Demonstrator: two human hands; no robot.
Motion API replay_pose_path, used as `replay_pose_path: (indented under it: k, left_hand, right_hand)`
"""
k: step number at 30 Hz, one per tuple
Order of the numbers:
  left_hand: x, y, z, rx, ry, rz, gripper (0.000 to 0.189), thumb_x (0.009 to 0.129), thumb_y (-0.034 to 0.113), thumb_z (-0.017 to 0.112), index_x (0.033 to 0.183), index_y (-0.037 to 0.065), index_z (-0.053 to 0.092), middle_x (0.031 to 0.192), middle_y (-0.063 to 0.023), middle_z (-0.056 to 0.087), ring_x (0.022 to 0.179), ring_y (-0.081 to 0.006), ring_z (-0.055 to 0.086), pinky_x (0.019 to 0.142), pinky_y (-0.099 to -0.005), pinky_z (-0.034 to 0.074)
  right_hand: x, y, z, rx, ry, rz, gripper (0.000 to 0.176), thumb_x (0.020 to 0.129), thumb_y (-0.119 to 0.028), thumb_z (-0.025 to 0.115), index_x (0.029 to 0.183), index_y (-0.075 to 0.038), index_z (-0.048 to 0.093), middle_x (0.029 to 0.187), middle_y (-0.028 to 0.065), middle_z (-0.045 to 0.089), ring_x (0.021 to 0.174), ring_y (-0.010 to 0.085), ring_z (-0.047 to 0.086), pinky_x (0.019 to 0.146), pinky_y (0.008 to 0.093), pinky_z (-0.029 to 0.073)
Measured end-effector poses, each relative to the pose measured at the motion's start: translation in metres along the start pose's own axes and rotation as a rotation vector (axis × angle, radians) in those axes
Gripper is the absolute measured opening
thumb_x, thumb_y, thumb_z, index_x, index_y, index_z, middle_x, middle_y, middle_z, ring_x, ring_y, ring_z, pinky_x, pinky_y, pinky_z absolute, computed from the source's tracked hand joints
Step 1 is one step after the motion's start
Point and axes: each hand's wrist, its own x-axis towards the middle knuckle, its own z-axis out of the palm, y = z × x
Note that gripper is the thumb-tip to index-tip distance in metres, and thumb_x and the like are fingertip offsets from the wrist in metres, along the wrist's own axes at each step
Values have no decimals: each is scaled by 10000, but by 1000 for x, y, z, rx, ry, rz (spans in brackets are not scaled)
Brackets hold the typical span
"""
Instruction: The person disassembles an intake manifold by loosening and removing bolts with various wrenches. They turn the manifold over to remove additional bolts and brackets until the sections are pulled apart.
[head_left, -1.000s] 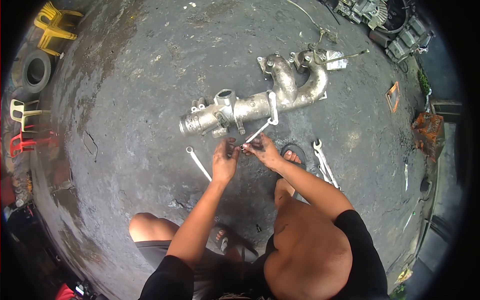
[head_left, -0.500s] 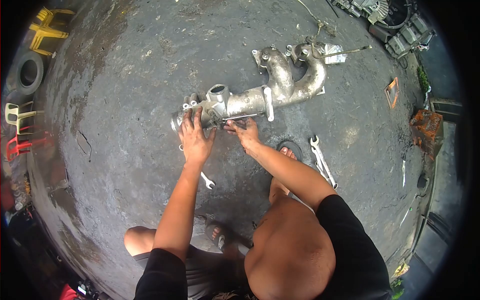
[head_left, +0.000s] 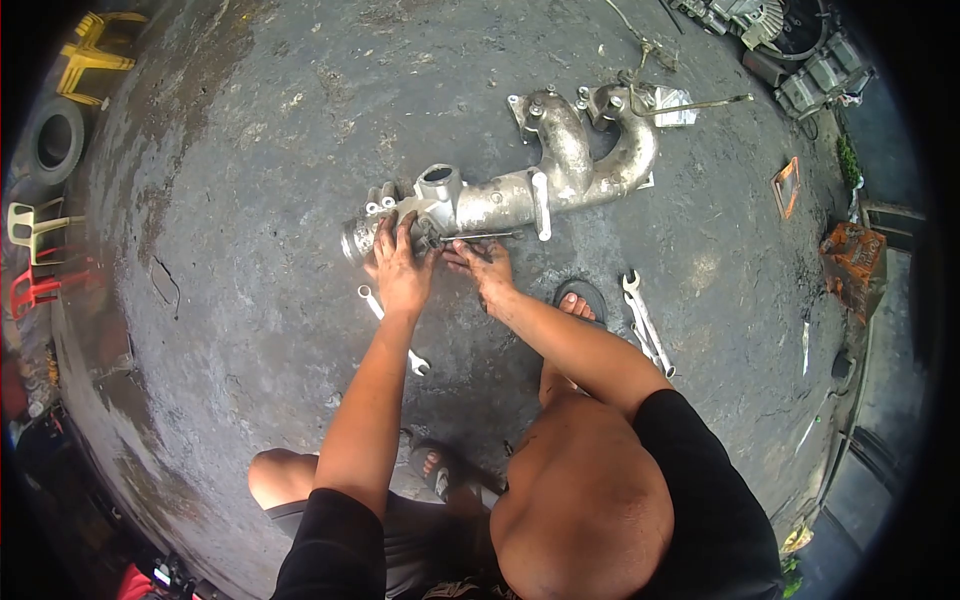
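Observation:
A metal manifold [head_left: 500, 203] with two curved pipes lies on the dark floor. My left hand [head_left: 405, 272] rests on its left end, fingers bent over the metal near a round opening. Just to the right, my right hand [head_left: 484, 272] has its fingers closed at the lower side of the manifold, below a thin rod [head_left: 482, 236]; what they pinch is too small to make out. A wrench [head_left: 541, 205] lies across the manifold's middle.
One wrench [head_left: 395, 330] lies under my left forearm, and more wrenches [head_left: 648, 325] lie right of my sandalled foot [head_left: 580, 302]. Engine parts [head_left: 790, 50] stand at the top right. A tire [head_left: 57, 143] and plastic chairs [head_left: 92, 58] are at the left edge.
My left hand has shifted slightly right along the manifold, uncovering more of the wrench beneath it. My right hand has barely moved. The whole view has shifted a little.

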Motion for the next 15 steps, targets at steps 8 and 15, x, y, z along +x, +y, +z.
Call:
replay_pose_path:
  k: [8,15]
  left_hand:
    - [-6,11,13,30,70,-92,655,820,326,697,1401,261,400,1513,-13,309,1425,-237,234,1005,-636,275]
    - [-4,11,13,-20,83,-78,651,837,327,692,1411,256,392,1522,3,295,1433,-244,215,1023,-685,216]
  right_hand:
    - [-3,-27,-19,-14,151,19,345,881,-270,700,1059,-25,536,895,123,648,791,210,681,675,297,572]
    - [-1,-37,-26,-44,145,-32,337,896,-234,682,1083,-2,523,887,110,648,725,183,664,625,285,546]
